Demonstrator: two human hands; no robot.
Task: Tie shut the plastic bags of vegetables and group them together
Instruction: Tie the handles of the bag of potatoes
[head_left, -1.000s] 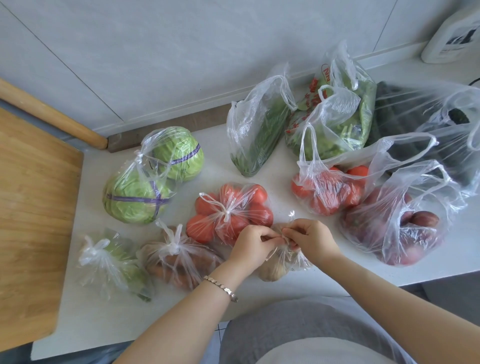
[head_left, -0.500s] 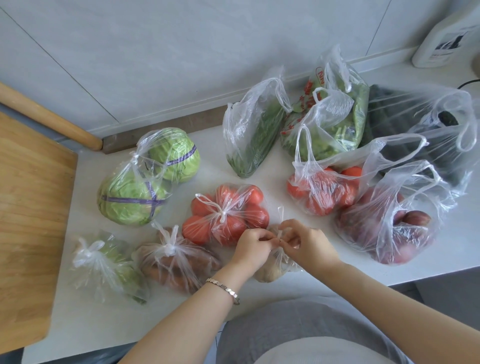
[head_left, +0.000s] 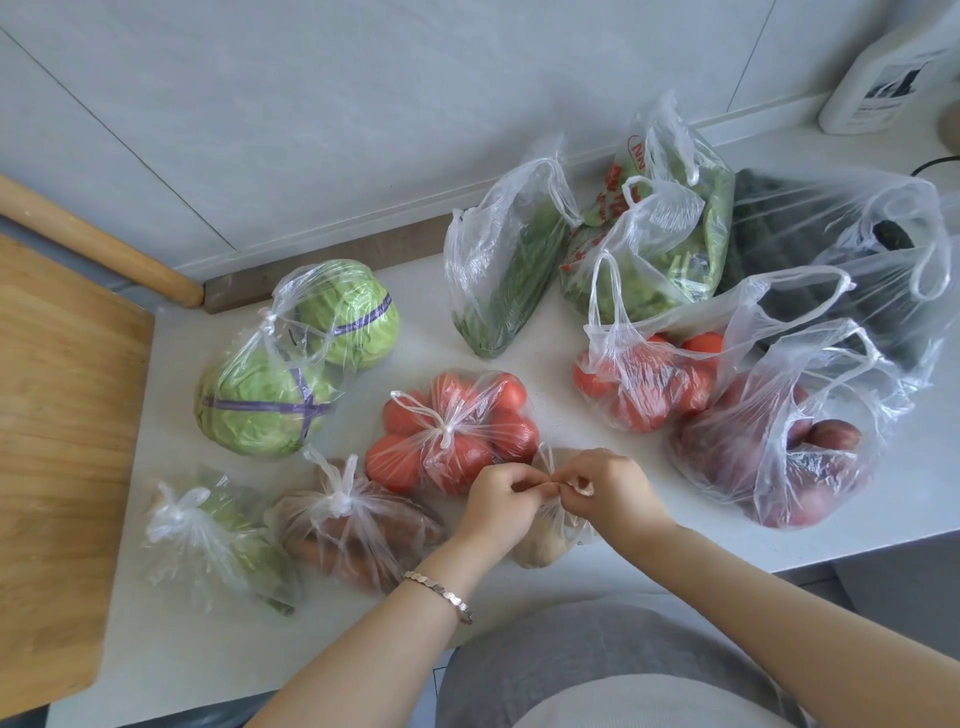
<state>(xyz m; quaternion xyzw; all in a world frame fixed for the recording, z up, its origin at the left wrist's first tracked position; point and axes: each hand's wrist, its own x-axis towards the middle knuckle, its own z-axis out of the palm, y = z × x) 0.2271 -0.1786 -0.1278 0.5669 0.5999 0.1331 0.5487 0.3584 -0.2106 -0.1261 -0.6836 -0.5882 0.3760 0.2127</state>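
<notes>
Small clear plastic bag, contents pale, possibly potatoes, on white counter near front edge, beside tied clear bag of red tomatoes. Left hand, right hand: each grip pinching bag handle; knot half-made. Next: cinch tight, join tied group.

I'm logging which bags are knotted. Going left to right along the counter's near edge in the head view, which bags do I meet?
Knotted bag of green vegetables → knotted bag of carrots → potato bag, its top pinched by left hand and right hand → open bag of reddish-purple vegetables.
</notes>
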